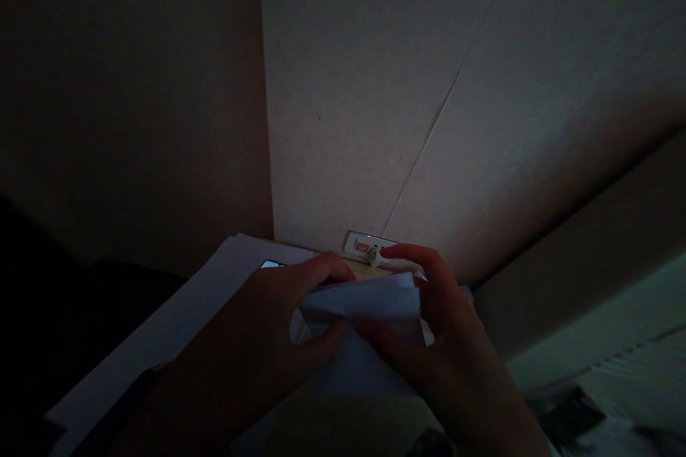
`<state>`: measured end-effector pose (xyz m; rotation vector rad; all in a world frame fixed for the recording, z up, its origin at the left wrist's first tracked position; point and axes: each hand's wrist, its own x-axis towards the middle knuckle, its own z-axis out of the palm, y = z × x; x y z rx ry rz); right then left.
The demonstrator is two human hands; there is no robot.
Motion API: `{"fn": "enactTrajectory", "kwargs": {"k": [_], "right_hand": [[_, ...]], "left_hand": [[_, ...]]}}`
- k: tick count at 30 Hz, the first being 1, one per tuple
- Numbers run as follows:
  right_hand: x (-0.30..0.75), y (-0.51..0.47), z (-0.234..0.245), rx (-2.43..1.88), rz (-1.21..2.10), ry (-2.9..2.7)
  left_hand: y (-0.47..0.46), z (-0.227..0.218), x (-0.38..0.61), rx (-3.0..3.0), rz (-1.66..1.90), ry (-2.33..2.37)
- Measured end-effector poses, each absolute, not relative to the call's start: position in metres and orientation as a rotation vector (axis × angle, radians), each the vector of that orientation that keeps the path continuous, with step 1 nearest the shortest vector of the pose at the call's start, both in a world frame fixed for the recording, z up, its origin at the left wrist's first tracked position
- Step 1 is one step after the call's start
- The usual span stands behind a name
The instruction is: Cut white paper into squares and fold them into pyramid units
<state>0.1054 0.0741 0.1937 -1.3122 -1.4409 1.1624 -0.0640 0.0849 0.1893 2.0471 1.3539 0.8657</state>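
Both hands are on a folded sheet of white paper [369, 364], which looks bluish in the dim light. My left hand [279, 307] pinches its left side, thumb on the near face and index finger along the top edge. On the other side, my right hand [429, 307] has its thumb pressed on the near face close to the left thumb. The right index finger reaches past the top edge, apart from the paper, and its other fingers are partly hidden behind the sheet. A lit phone [272, 264] shows only its top edge behind my left hand.
Large white sheets [214, 300] lie on the table at the left. A socket with a red switch [361, 247] and a white plug [374, 255] sits low on the wall [364, 100] just beyond my hands. Dark, unclear items [573, 414] lie at lower right.
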Motion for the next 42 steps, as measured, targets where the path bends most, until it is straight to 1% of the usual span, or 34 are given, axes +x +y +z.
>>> {"fn": "enactTrajectory", "kwargs": {"k": [8,11,15,19,21,24,30,37,42], "right_hand": [[0.102,0.073,0.189,-1.293,1.028,-1.509],[0.107,0.072,0.187,-1.254,1.044,-1.457],[0.117,0.071,0.189,-1.250,1.074,-1.425],[0.128,0.070,0.189,-1.334,0.955,-1.447],[0.134,0.070,0.185,-1.308,0.889,-1.444],[0.138,0.070,0.180,-1.239,0.773,-1.539],[0.125,0.073,0.186,-1.333,0.877,-1.738],[0.123,0.079,0.186,-1.333,0.861,-1.687],[0.125,0.077,0.182,-1.336,0.880,-1.675]], "left_hand": [[0.084,0.190,-0.066,1.982,0.893,1.333],[0.085,0.192,-0.067,1.963,0.852,1.277],[0.084,0.193,-0.066,1.953,0.824,1.326],[0.083,0.187,-0.070,2.009,0.851,1.338],[0.083,0.183,-0.075,1.995,0.912,1.374],[0.084,0.183,-0.079,1.964,0.894,1.402],[0.086,0.190,-0.075,1.925,0.892,1.328],[0.089,0.185,-0.075,1.974,1.048,1.334],[0.089,0.182,-0.076,2.000,0.994,1.348]]}}
